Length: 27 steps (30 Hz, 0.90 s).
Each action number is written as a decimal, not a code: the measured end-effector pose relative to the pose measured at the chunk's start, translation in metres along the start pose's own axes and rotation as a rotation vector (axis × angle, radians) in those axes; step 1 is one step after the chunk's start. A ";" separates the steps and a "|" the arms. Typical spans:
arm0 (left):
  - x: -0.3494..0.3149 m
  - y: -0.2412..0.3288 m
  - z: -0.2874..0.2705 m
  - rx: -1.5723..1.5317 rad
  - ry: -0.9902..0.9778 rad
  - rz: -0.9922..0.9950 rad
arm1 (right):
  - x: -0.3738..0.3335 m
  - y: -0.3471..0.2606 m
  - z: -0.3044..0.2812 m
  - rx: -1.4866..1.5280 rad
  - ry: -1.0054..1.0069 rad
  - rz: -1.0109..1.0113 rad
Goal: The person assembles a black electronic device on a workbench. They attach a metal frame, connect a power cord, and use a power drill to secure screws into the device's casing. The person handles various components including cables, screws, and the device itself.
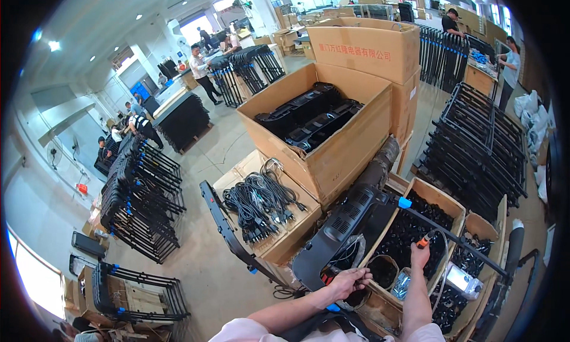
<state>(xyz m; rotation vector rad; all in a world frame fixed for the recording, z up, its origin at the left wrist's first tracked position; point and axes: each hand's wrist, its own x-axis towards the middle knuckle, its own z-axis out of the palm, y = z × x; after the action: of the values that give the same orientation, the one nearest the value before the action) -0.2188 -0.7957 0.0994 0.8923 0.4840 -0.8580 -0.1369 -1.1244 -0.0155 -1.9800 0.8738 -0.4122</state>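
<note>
In front of me lies a black plastic housing with vent slots [343,220], along the left side of a wooden parts bin [373,245]. My left hand [351,282] hovers by the bin's near left corner, its fingertips pinched together; anything between them is too small to make out. A red and black object [327,275] shows beside that wrist. My right hand [420,256] is reached over the bin, closed around an orange and black hand tool [423,242]. A pale hose [446,253] curves away from the tool. A black bar with a blue end [451,236] crosses the bins.
Bundled black power cords [261,201] lie on a carton at left. Behind it stands an open cardboard box [350,158] holding black plastic parts. Black frames are stacked at right [475,146] and left [139,193]. Several people work farther off.
</note>
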 end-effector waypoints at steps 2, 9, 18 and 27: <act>0.004 0.008 -0.002 -0.014 -0.013 -0.012 | -0.007 -0.009 -0.009 -0.040 -0.041 -0.011; 0.038 0.036 -0.002 -0.153 -0.092 0.013 | -0.092 -0.132 -0.076 0.392 -0.155 -0.163; 0.064 0.098 0.025 -0.417 -0.181 -0.013 | -0.168 -0.252 -0.064 0.653 -0.370 -0.247; 0.062 0.143 -0.005 -0.538 -0.204 -0.047 | -0.165 -0.285 -0.022 0.616 -0.391 -0.248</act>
<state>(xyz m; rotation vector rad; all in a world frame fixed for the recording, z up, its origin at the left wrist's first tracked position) -0.0667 -0.7705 0.1221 0.2976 0.5239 -0.7969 -0.1457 -0.9224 0.2457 -1.5138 0.2099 -0.3618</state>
